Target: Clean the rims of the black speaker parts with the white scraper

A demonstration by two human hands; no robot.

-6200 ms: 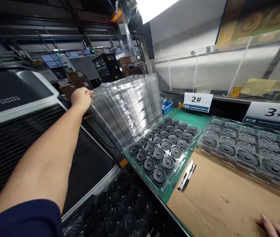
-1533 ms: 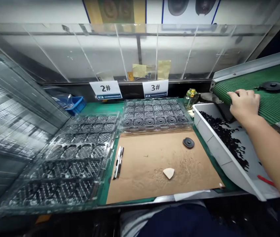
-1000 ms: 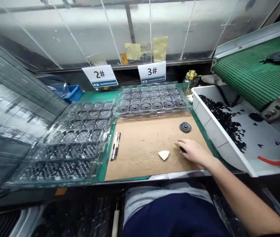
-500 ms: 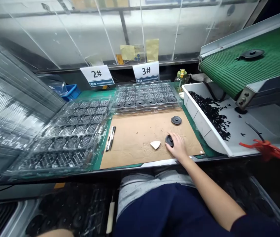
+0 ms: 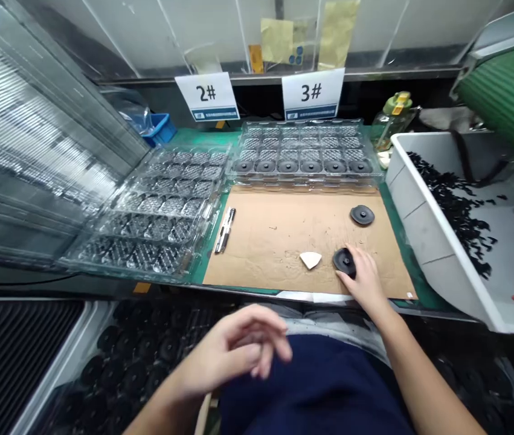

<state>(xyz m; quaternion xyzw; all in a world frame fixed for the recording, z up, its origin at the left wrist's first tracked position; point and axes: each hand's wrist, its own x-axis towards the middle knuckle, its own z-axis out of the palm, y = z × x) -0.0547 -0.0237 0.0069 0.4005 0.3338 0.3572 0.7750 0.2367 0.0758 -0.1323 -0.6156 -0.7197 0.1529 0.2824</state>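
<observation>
Black disc [image 5: 343, 261] under right hand [image 5: 364, 279] looked matt plastic; second disc [image 5: 362, 215] beyond it the same. Brown mat [image 5: 279, 235] beneath was rough, scuffed cardboard. Trays [image 5: 166, 211] left of it were glossy clear plastic. Bin [image 5: 424, 223] to the right was smooth white plastic.

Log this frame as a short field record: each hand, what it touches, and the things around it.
right hand: resting on a black disc on the brown mat
left hand: empty, fingers loosely curled, above the lap
second disc: lying apart, farther back on the mat
white wedge: left of the held disc
tray under sign 3#: front row filled with discs
white bin: black scraps inside
</observation>
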